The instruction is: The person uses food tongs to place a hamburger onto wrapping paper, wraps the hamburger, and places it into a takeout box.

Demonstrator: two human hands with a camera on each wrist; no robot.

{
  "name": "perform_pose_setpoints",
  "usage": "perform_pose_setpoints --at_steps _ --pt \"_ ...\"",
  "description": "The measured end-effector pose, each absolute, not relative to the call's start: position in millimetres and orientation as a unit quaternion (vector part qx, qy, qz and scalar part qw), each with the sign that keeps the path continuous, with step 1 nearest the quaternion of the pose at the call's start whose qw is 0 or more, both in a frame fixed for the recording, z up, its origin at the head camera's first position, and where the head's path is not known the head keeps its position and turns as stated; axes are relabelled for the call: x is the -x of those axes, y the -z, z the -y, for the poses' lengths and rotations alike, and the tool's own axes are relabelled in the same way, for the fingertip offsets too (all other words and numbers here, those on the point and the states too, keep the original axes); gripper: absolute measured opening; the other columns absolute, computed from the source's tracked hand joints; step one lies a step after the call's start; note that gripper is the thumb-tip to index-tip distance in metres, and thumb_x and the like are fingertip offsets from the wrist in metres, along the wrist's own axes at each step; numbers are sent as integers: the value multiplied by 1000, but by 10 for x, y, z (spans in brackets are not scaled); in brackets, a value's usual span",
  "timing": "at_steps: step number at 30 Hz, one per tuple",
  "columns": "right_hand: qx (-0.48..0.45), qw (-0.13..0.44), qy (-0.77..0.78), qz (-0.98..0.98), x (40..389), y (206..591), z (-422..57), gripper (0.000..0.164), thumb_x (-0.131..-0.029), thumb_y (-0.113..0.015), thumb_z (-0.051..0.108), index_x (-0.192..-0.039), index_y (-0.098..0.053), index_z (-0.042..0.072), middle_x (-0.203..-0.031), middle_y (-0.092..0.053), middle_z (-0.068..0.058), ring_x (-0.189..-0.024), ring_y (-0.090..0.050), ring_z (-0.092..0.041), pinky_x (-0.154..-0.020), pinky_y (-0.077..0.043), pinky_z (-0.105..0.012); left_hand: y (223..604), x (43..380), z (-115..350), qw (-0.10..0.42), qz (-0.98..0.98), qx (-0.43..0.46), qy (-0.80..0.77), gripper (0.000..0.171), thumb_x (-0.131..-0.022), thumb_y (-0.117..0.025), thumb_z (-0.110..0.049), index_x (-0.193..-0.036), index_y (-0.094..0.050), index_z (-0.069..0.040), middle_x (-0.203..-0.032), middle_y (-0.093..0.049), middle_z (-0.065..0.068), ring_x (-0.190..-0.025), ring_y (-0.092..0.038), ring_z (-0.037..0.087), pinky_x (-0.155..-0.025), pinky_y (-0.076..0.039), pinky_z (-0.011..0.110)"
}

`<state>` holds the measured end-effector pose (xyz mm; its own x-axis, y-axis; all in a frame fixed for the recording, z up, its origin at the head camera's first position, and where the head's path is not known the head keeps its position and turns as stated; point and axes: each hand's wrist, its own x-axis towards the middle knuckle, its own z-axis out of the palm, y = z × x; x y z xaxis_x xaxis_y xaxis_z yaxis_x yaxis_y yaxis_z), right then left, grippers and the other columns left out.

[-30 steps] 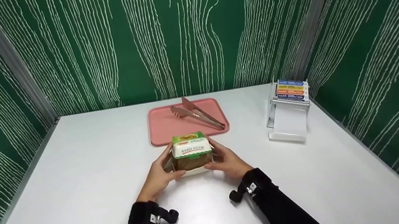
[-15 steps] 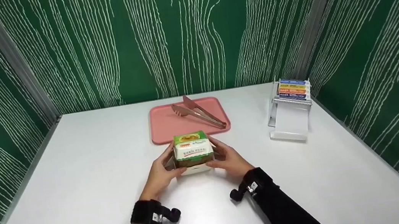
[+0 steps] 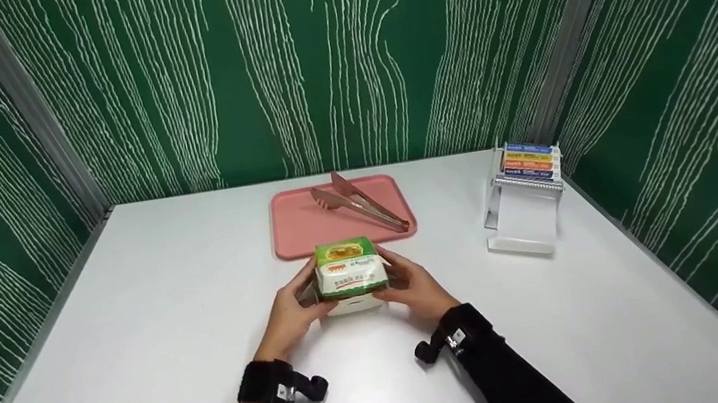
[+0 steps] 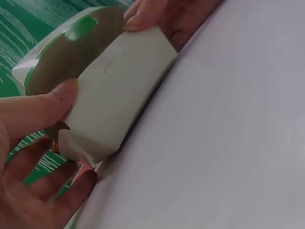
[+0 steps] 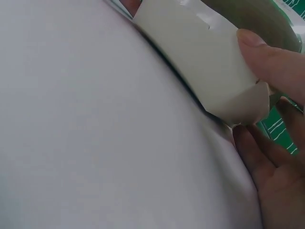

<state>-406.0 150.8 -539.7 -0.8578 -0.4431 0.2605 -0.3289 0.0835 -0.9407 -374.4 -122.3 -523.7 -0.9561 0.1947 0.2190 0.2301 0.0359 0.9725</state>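
Observation:
A paper burger box (image 3: 351, 275), green and white with a burger picture on top, sits on the white table between my hands in the head view. Its lid (image 4: 74, 50) is tilted down over the base, with a gap still showing along the front. My left hand (image 3: 288, 318) holds the box's left side, thumb on the upper edge of the front wall (image 4: 119, 78) and fingers by the side. On the right side, my right hand (image 3: 418, 291) grips it in the same way, its thumb (image 5: 267, 55) at the front rim. The box's contents are mostly hidden.
Just behind the box lies a pink tray (image 3: 297, 234) with metal tongs (image 3: 367, 211) resting across it. At the back right stands a metal holder (image 3: 531, 161) with coloured strips and a white sheet (image 3: 526, 217) hanging from its front. Green walls (image 3: 176, 80) enclose the table.
The box's lid has come down at the front, so its top shows more and the dark opening has narrowed. Both hands stay at its sides. The whole head view has shifted slightly.

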Motion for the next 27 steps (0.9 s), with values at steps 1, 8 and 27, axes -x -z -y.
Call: perform_pose_setpoints --at_steps 1,8,27 --pt "262 44 624 -735 4061 5399 -1506 89 -92 -78 0 -165 -27 5 -163 -38 -23 -147 -40 -43 -117 -42 -44 5234 3745 1218 15 721 148 677 93 -82 -81 12 -162 -39 -11 -166 -34 18 -150 -37 41 -113 -46 44" --pt "250 44 631 -733 4037 5391 -1489 86 -91 -76 -4 -164 -32 10 -162 -40 -23 -148 -41 -41 -114 -45 -38 5225 3724 1206 30 736 133 663 89 -82 -80 11 -160 -43 -10 -164 -39 19 -148 -39 42 -110 -49 45" --pt "246 56 623 -740 4013 5369 -1485 95 -85 -84 0 -165 -34 15 -162 -41 -20 -148 -42 -37 -117 -42 -37 5178 3659 1251 11 754 135 643 87 -80 -86 6 -155 -41 7 -162 -35 20 -139 -49 43 -110 -49 43"
